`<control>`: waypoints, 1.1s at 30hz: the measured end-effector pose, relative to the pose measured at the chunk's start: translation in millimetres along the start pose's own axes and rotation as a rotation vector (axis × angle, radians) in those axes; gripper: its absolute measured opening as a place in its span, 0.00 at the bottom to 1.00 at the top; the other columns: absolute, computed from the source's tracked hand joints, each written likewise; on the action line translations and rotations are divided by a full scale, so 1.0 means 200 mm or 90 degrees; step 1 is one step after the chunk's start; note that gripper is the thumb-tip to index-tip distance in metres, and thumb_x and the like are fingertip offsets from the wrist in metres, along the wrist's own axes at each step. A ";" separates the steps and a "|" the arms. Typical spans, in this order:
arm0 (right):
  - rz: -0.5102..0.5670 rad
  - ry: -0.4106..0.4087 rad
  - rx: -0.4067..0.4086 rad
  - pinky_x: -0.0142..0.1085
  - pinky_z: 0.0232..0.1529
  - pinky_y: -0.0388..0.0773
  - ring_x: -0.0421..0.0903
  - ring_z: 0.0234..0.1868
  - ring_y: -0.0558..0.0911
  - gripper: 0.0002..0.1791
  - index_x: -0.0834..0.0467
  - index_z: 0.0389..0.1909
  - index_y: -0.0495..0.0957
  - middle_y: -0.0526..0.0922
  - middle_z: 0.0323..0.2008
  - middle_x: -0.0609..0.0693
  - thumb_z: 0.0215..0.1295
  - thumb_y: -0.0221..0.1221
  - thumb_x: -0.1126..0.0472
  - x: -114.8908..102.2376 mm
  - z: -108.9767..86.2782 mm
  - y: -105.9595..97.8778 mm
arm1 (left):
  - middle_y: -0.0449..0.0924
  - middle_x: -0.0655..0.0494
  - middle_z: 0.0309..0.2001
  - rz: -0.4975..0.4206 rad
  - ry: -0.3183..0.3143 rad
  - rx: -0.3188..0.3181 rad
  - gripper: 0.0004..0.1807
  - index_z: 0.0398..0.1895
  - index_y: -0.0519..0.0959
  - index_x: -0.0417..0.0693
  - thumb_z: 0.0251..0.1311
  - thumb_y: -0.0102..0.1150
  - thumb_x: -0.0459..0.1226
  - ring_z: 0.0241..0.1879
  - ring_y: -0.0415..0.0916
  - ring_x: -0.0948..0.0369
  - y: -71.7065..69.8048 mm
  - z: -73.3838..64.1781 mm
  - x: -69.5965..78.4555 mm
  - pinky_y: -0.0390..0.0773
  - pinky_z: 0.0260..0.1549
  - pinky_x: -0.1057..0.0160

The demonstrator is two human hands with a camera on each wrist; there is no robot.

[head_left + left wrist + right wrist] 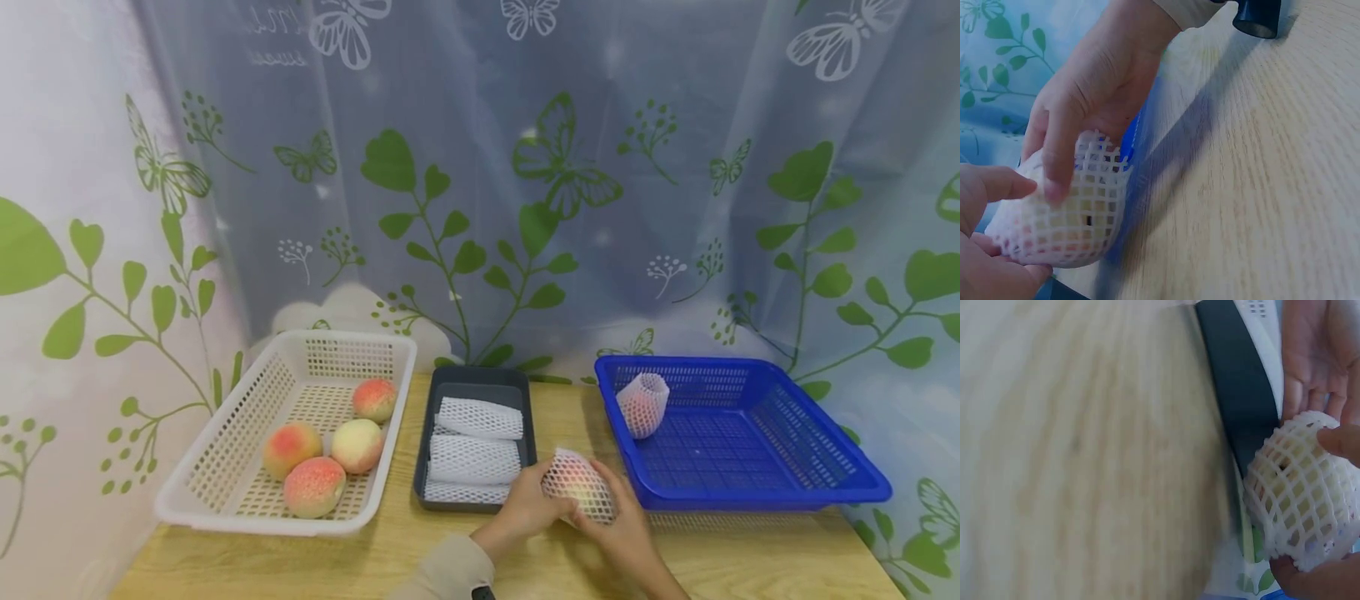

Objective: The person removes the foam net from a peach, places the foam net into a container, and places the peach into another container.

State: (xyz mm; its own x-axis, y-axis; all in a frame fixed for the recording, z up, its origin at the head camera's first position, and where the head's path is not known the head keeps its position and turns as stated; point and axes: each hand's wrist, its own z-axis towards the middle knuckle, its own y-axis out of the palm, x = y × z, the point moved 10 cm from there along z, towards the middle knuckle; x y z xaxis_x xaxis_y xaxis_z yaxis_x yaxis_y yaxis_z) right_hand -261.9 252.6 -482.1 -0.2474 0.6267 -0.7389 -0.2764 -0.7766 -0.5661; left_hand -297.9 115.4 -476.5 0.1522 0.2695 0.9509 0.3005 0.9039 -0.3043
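Observation:
Both hands hold a peach (579,487) in a white foam net sleeve, over the table between the dark tray and the blue basket. My left hand (528,506) grips its left side, the thumb across the near face. From the right, my right hand (628,533) wraps round it, its thumb also on the near face. In the left wrist view, the foam net (1079,219) covers the peach, with its loose mesh edge beside the right hand (1094,81). The right wrist view shows the left hand's (1316,362) fingers behind the netted fruit.
A white basket (187,483) on the left holds several bare peaches (315,487). Next to it, a dark grey tray (422,467) carries several flat foam nets (474,458). One netted peach (643,407) stands in the left corner of the blue basket (750,500). A patterned curtain (480,167) hangs behind the wooden table (255,567).

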 end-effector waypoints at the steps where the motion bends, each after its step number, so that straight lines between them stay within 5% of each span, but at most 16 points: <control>1: -0.009 -0.007 0.005 0.64 0.55 0.68 0.64 0.59 0.71 0.44 0.61 0.65 0.67 0.70 0.61 0.65 0.45 0.74 0.59 0.00 0.00 0.00 | 0.74 0.35 0.57 0.009 0.001 0.004 0.37 0.61 0.68 0.28 0.44 0.69 0.29 0.57 0.72 0.44 0.00 0.00 0.00 0.71 0.59 0.48; 6: -0.023 -0.028 0.008 0.64 0.54 0.69 0.66 0.58 0.71 0.43 0.63 0.64 0.67 0.70 0.59 0.67 0.44 0.74 0.61 -0.01 0.01 0.01 | 0.74 0.33 0.57 0.045 0.020 0.024 0.36 0.61 0.68 0.27 0.45 0.69 0.29 0.58 0.71 0.41 -0.02 0.02 0.01 0.69 0.59 0.46; 15: 0.051 0.091 -0.055 0.59 0.56 0.69 0.63 0.59 0.71 0.41 0.59 0.67 0.64 0.68 0.63 0.65 0.53 0.70 0.60 0.05 0.02 0.03 | 0.77 0.37 0.54 0.091 0.043 0.008 0.36 0.61 0.70 0.29 0.47 0.71 0.31 0.55 0.74 0.45 -0.03 0.05 0.01 0.74 0.55 0.49; 20: 0.051 0.100 -0.058 0.56 0.56 0.69 0.62 0.59 0.71 0.41 0.59 0.67 0.64 0.69 0.62 0.64 0.52 0.71 0.59 0.06 0.02 0.03 | 0.77 0.37 0.53 0.104 0.048 0.001 0.35 0.60 0.70 0.29 0.46 0.71 0.32 0.54 0.75 0.45 -0.03 0.05 0.01 0.74 0.54 0.50; 33: 0.059 0.083 -0.060 0.60 0.60 0.65 0.64 0.62 0.68 0.40 0.60 0.65 0.66 0.69 0.63 0.65 0.49 0.72 0.64 0.04 0.04 0.01 | 0.76 0.35 0.54 0.010 0.016 -0.008 0.31 0.60 0.70 0.28 0.51 0.68 0.27 0.54 0.75 0.44 -0.05 0.06 0.01 0.77 0.52 0.54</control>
State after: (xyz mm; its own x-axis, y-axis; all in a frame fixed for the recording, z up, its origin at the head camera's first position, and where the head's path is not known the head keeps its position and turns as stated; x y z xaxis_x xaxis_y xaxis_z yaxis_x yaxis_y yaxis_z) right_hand -271.0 255.2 -486.4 -0.1439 0.5436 -0.8269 -0.1681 -0.8369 -0.5209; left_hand -311.3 109.7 -470.9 0.1797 0.2748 0.9446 0.3093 0.8957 -0.3194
